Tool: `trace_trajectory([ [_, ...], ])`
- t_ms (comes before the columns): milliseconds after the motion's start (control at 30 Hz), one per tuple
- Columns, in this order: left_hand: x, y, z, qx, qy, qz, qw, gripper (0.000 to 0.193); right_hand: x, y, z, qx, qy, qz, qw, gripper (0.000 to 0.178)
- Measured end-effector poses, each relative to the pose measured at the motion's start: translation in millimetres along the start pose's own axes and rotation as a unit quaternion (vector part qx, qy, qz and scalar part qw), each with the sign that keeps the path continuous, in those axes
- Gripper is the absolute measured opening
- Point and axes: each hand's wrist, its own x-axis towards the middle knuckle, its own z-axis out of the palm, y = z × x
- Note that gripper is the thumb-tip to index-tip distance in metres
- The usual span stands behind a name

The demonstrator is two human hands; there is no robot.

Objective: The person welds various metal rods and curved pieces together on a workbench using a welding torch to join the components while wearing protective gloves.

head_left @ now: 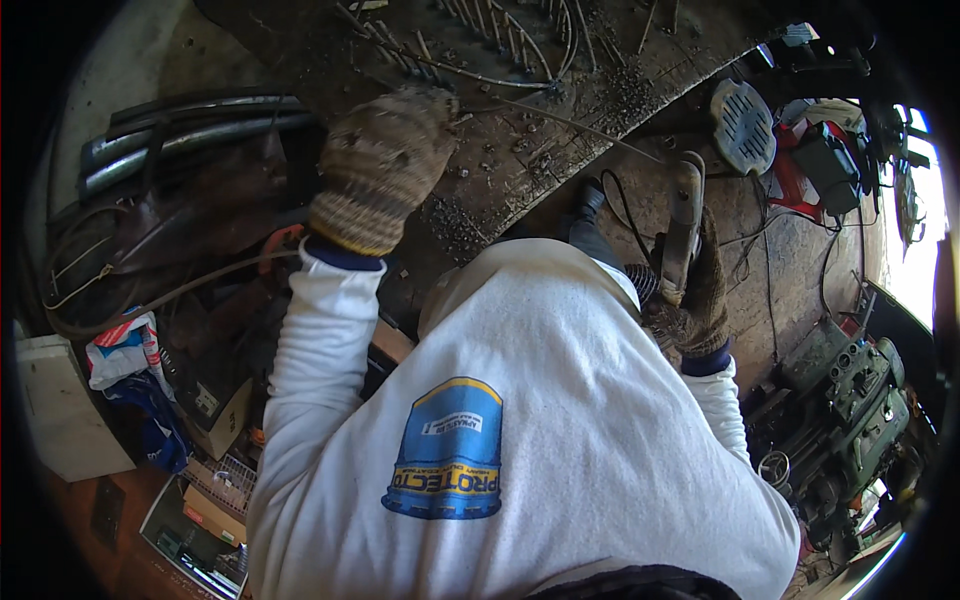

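Observation:
My left hand (388, 165), in a brown knitted glove, is closed over the near left part of a dark metal work table (590, 135). Its fingertips are turned away, so what they hold, if anything, is hidden. In my right hand (700, 305), also gloved, is a worn welding electrode holder (684, 215), to the right of the table's edge. A thin welding rod (590, 130) runs from its jaw leftward over the tabletop, its far end close to my left hand. Beyond, bent metal rods with short upright bars (490, 30) rest on the table.
Small metal crumbs (460, 225) litter the tabletop. Shiny pipes (200, 140) lie at the left. To the right are a slotted round metal seat (743, 127), a red and black machine (820, 170), cables across the floor, and a green machine (850, 390).

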Motion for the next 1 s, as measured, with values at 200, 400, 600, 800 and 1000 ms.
trace_trajectory([
  [200,29.8,8.8,-19.9,-0.234,-0.122,-0.032,0.964,0.034,-6.6,3.3,-2.9,0.001,0.032,0.000,0.999,0.134],
  [400,17.6,5.8,-18.6,-0.140,-0.115,0.002,0.983,0.037,-7.7,4.0,-18.4,-0.015,-0.005,0.006,1.000,0.134],
  [600,38.3,-69.3,-73.5,-0.635,0.029,-0.232,0.736,0.021,-6.1,-1.4,-18.5,-0.024,-0.006,-0.001,1.000,0.132],
  [800,73.7,-111.7,-54.3,-0.623,-0.033,-0.202,0.755,0.024,1.5,2.7,-22.6,-0.062,-0.025,-0.029,0.997,0.131],
  [1000,82.5,-95.2,-51.4,-0.574,-0.023,-0.186,0.797,0.024,-2.3,7.7,-24.7,-0.051,-0.012,-0.009,0.999,0.135],
])
